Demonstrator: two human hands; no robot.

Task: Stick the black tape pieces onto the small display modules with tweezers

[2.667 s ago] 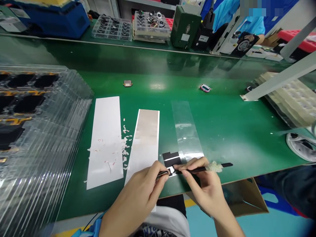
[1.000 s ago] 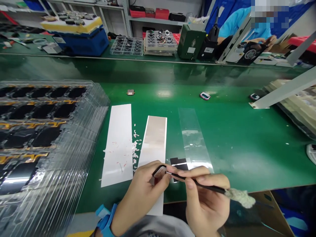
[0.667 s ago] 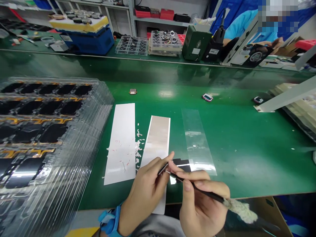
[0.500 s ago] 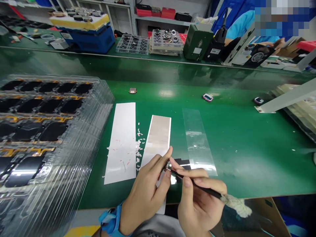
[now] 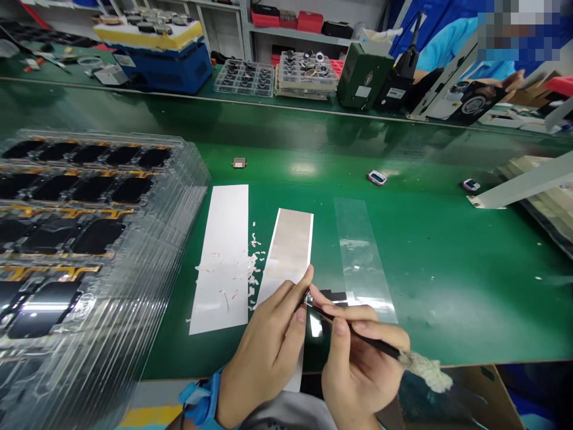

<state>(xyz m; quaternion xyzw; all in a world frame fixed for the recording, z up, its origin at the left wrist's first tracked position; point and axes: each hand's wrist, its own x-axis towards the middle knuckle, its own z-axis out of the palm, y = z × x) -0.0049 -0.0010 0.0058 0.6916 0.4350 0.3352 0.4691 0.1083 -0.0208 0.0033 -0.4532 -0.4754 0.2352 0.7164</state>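
My left hand (image 5: 273,343) is closed, pinching a small dark flat part (image 5: 302,297) between thumb and fingers; most of it is hidden. In my right hand (image 5: 364,358) is a thin black tool (image 5: 378,344), likely tweezers, its rear end wrapped in whitish material (image 5: 427,371). The tool's tip meets the dark part at my left fingertips. Beneath my hands lies a white-edged strip with a beige face (image 5: 293,236). A clear plastic strip (image 5: 358,239) lies to its right, with dark pieces (image 5: 333,295) near its lower end.
A white sheet (image 5: 224,239) and paper scraps (image 5: 255,263) lie left of the beige strip. Stacked clear trays of black screens (image 5: 94,233) fill the left side. Small devices (image 5: 376,177) sit farther back. A white metal bracket (image 5: 528,182) stands at right. A co-worker's blue sleeve (image 5: 447,45) shows behind.
The view has shifted slightly. Both hands keep nearly the same pose, with the tool still at the dark part.
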